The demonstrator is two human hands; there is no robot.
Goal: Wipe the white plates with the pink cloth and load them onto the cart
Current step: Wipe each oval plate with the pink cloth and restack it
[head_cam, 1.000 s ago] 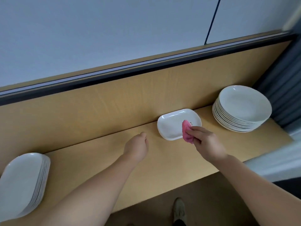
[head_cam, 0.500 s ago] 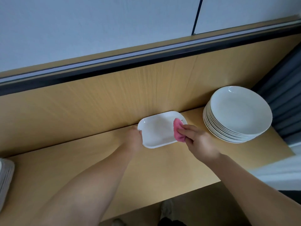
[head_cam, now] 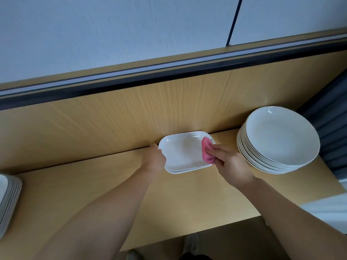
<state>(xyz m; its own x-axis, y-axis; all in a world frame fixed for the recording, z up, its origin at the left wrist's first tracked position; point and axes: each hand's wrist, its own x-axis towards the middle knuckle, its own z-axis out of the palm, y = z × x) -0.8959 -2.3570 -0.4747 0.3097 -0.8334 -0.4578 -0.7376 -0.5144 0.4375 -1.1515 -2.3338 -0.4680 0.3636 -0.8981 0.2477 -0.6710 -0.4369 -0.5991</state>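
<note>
A white rectangular plate lies at the back of the wooden shelf, on top of another plate of the same shape. My left hand grips its left rim. My right hand holds a bunched pink cloth and presses it on the plate's right end. A stack of several round white plates stands just right of my right hand. Another stack of white plates shows at the left edge, partly cut off.
The wooden shelf has a wooden back panel right behind the plates, topped by a dark rail. A grey curtain hangs at the far right. A shoe shows on the floor below the shelf's front edge.
My left hand reached from the bare shelf to the rectangular plate's left rim and took hold of it. My right hand kept the pink cloth on the plate's right end.
</note>
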